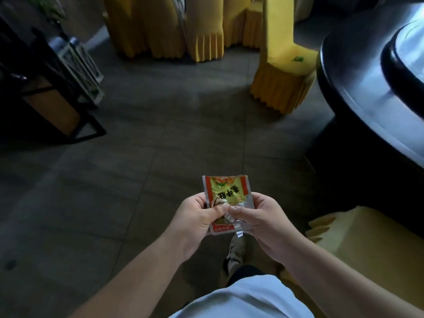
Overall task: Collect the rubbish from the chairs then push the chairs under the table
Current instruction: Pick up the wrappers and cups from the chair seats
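Both my hands hold snack wrappers in front of me, above the floor. My left hand [195, 216] grips a yellow and red snack packet [226, 191] together with a small crumpled wrapper. My right hand [261, 219] pinches the packet's right side and a clear plastic scrap [238, 228]. A yellow-covered chair [282, 72] stands ahead on the right by the dark round table [358, 92], with a small green wrapper [297, 59] on its seat. Another yellow-covered chair [358, 237] is close at my right.
Several more yellow-covered chairs [165, 26] stand bunched at the back. A dark metal rack [46, 92] with a lattice box stands on the left. Grey tiled floor [149, 145] lies open between me and the chairs. My foot [236, 253] shows below the hands.
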